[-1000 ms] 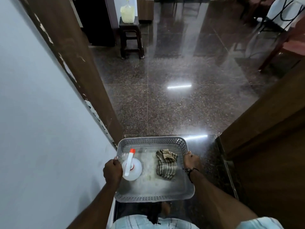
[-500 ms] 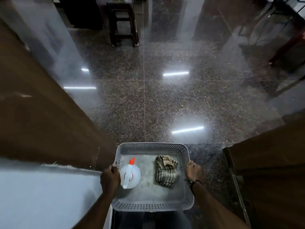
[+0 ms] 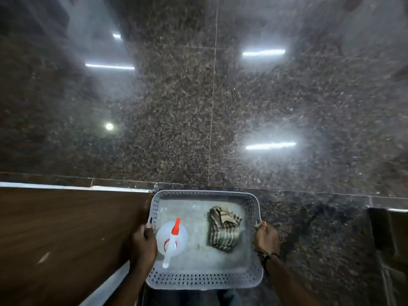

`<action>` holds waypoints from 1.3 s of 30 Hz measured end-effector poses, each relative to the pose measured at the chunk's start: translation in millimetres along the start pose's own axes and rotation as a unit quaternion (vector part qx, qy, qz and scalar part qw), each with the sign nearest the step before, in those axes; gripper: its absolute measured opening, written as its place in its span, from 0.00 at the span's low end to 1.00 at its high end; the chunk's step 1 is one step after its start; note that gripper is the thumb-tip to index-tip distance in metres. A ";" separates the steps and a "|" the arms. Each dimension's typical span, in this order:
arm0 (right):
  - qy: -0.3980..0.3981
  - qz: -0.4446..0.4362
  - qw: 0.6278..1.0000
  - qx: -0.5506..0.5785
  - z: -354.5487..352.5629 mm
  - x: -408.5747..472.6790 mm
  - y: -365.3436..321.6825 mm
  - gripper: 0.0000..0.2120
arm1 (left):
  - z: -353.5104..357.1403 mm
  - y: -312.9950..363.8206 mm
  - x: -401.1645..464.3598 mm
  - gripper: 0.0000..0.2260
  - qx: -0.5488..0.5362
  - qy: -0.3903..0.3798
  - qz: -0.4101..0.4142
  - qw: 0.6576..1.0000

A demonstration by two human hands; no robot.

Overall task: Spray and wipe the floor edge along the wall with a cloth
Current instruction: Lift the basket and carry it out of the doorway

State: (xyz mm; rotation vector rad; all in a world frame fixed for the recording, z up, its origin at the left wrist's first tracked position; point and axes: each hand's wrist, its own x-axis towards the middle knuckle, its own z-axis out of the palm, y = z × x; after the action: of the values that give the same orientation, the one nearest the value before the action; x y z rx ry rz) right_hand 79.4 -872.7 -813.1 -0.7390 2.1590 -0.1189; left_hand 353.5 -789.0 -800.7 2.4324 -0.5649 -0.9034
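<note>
Down low, both hands carry a grey perforated basket (image 3: 205,281) by its side rims. On the left hand (image 3: 142,244) the fingers (image 3: 147,226) curl closed over the left rim, forearm reaching in from below; the right hand (image 3: 266,238) clamps the right rim the same way, a dark band at its wrist. Inside the basket, a clear spray bottle (image 3: 171,237) with a white trigger and orange nozzle stands just beside the left hand, and a folded striped cloth (image 3: 223,231) lies toward the right, apart from the bottle. Beyond the basket spreads a glossy speckled floor (image 3: 176,120) with bright light reflections; a brown wooden panel (image 3: 66,228) fills the left.
</note>
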 end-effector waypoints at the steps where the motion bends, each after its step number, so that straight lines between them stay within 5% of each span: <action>1: -0.002 -0.003 1.000 0.000 15.7 17.3 2.6 0.19 | 14.1 -12.0 14.5 0.14 0.008 0.001 -0.001 1.000; 12: -0.009 -0.045 0.999 -0.022 148.7 154.0 41.2 0.18 | 139.5 -120.3 131.4 0.15 0.034 0.005 0.008 0.999; 15: -0.005 -0.042 0.999 -0.034 158.7 164.8 44.8 0.19 | 151.0 -130.0 142.4 0.11 0.055 -0.003 0.003 0.998; 22: 0.003 -0.033 0.999 -0.026 169.2 170.3 47.2 0.15 | 163.9 -129.0 149.8 0.22 0.027 -0.010 0.020 0.999; 29: 0.012 -0.032 0.998 -0.044 170.4 168.3 47.3 0.14 | 165.6 -137.7 148.9 0.16 0.020 -0.011 0.022 0.999; 32: 0.024 -0.025 0.995 -0.098 169.3 157.0 40.2 0.08 | 159.7 -136.7 148.9 0.24 0.031 -0.035 0.034 0.998; 36: 0.026 -0.096 0.958 -0.269 152.8 126.0 24.2 0.28 | 139.7 -109.2 134.6 0.32 0.048 -0.038 -0.014 0.998; 39: 0.009 -0.164 0.938 -0.306 122.7 85.3 0.1 0.31 | 108.8 -55.4 103.5 0.31 0.068 -0.028 0.033 0.997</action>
State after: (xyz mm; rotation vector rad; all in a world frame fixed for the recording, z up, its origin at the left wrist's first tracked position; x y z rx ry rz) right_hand 129.2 -899.1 -951.5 -1.4543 2.0765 0.3954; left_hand 362.4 -830.9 -954.9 2.4995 -0.7462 -0.9356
